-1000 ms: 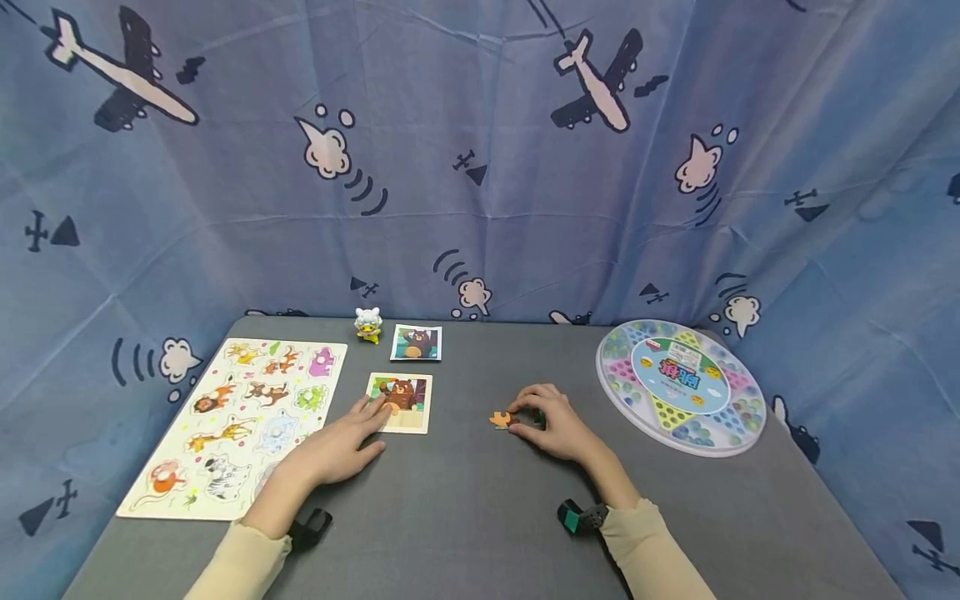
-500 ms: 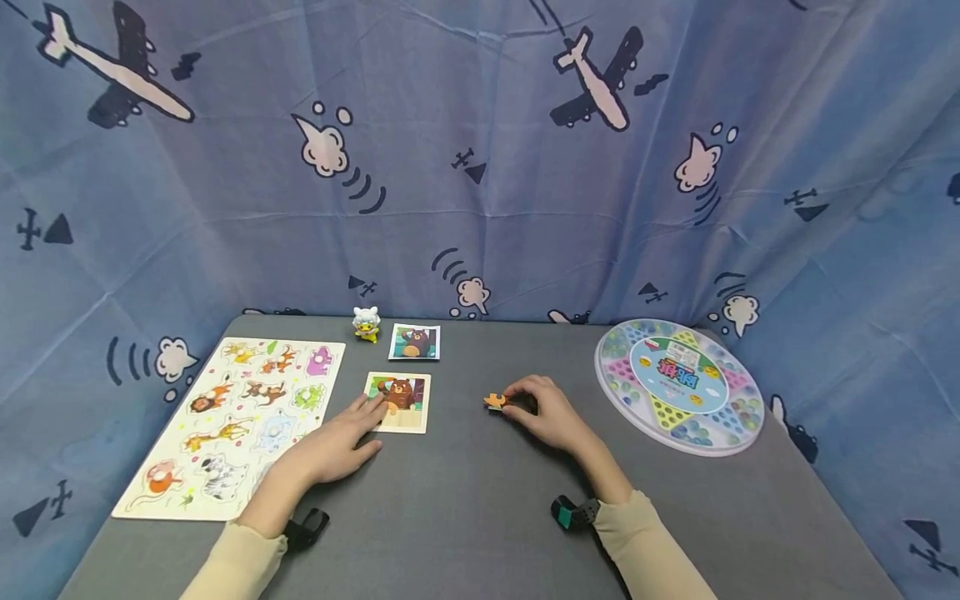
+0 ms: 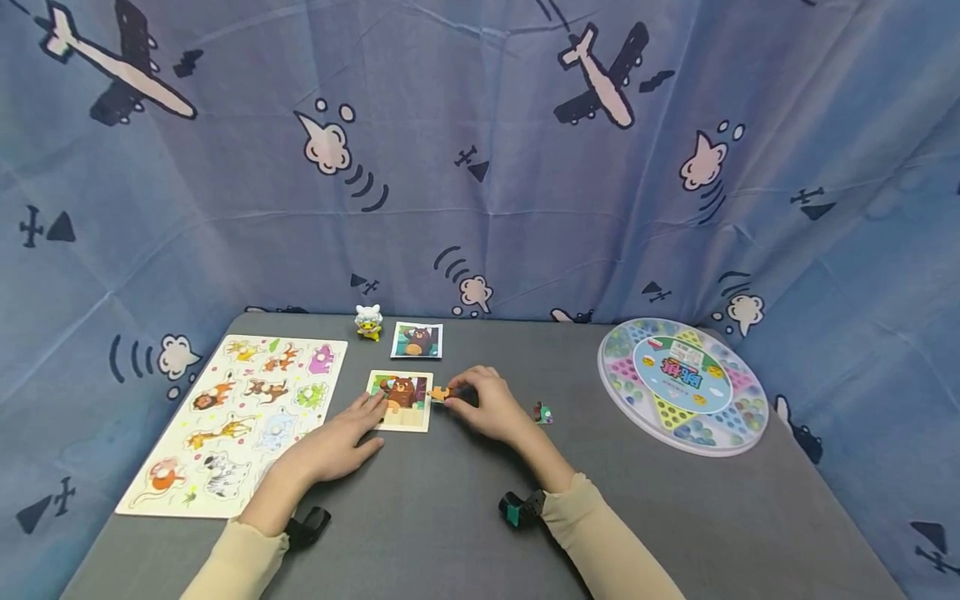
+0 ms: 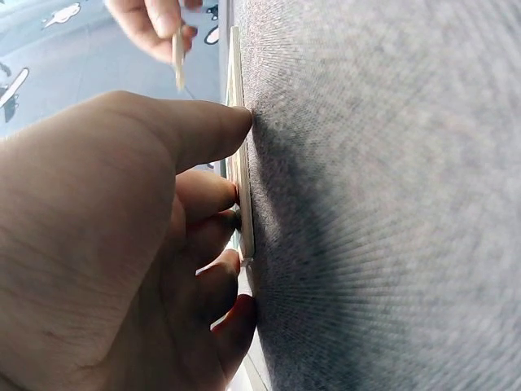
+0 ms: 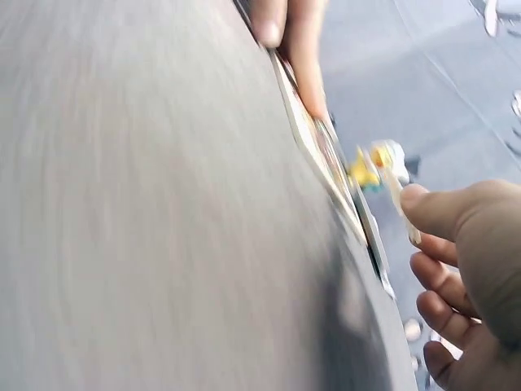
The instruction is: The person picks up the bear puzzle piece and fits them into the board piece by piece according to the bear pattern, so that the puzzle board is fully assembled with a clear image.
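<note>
A small square jigsaw puzzle with a bear picture (image 3: 408, 422) lies flat in its pale wooden frame on the table. My left hand (image 3: 336, 446) rests on its left side, fingers fairly straight, and in the left wrist view the thumb touches the frame's edge. Just right of the frame, my right hand (image 3: 487, 404) pinches an orange puzzle piece (image 3: 439, 394) between thumb and fingers. Seen edge-on in the right wrist view, that thin piece (image 5: 399, 204) is held above the table. Another puzzle piece (image 3: 543, 413), green and brown, lies beyond the right wrist.
Behind the puzzle lies a bear picture card (image 3: 417, 341), with a small figurine (image 3: 368, 322) to its left. A large animal peg board (image 3: 225, 425) covers the left side. A round game board (image 3: 682, 387) sits at the right. A patterned curtain (image 3: 480, 208) hangs behind.
My right hand has lifted the orange puzzle piece and carried it left to the puzzle's right edge, uncovering the green and brown piece. My left hand has stayed in place.
</note>
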`<state>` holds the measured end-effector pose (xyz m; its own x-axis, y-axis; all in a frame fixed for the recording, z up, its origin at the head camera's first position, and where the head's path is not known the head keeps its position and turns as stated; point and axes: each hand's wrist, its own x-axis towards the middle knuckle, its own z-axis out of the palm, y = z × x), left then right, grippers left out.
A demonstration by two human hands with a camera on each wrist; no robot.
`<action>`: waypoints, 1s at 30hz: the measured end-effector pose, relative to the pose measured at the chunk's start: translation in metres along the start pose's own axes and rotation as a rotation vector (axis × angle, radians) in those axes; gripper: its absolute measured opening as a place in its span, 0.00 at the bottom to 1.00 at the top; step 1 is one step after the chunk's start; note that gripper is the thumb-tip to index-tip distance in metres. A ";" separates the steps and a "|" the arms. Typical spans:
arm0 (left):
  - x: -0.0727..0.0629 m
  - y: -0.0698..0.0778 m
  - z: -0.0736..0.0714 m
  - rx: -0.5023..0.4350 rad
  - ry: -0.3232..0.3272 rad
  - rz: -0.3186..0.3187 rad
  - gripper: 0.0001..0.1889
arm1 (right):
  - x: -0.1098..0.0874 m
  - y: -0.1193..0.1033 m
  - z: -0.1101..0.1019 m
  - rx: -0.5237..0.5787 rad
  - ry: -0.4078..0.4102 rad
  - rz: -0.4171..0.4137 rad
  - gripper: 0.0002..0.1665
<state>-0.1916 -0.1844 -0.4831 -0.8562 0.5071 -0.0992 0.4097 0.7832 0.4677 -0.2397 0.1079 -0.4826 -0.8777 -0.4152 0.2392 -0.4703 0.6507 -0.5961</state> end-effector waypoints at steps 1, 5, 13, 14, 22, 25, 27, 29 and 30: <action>0.000 0.000 0.000 0.005 0.003 0.006 0.33 | 0.002 -0.005 0.004 0.001 -0.004 -0.001 0.14; 0.001 0.000 0.000 0.002 0.005 0.007 0.33 | 0.009 -0.021 0.020 0.016 -0.034 -0.003 0.14; -0.001 0.003 -0.002 -0.008 0.005 0.002 0.34 | 0.015 -0.037 0.045 -0.006 -0.076 0.007 0.14; -0.001 0.003 -0.002 -0.007 0.003 -0.001 0.34 | 0.015 -0.038 0.047 -0.008 -0.076 0.014 0.14; 0.000 0.001 -0.002 -0.005 -0.002 -0.020 0.35 | 0.012 -0.037 0.058 -0.031 -0.049 0.015 0.14; 0.001 0.000 -0.001 -0.001 -0.001 -0.020 0.35 | 0.011 -0.036 0.061 -0.041 -0.032 0.002 0.13; 0.000 0.001 -0.001 0.001 -0.002 -0.023 0.35 | 0.010 -0.035 0.062 -0.049 -0.025 -0.008 0.14; 0.000 0.003 -0.002 0.001 -0.004 -0.023 0.35 | 0.009 -0.034 0.064 -0.056 -0.014 -0.016 0.14; 0.000 0.004 -0.002 0.004 -0.002 -0.016 0.35 | 0.009 -0.034 0.064 -0.057 -0.010 -0.019 0.14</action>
<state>-0.1902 -0.1820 -0.4795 -0.8620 0.4952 -0.1088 0.3969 0.7926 0.4628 -0.2256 0.0409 -0.5095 -0.8678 -0.4339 0.2421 -0.4914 0.6776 -0.5471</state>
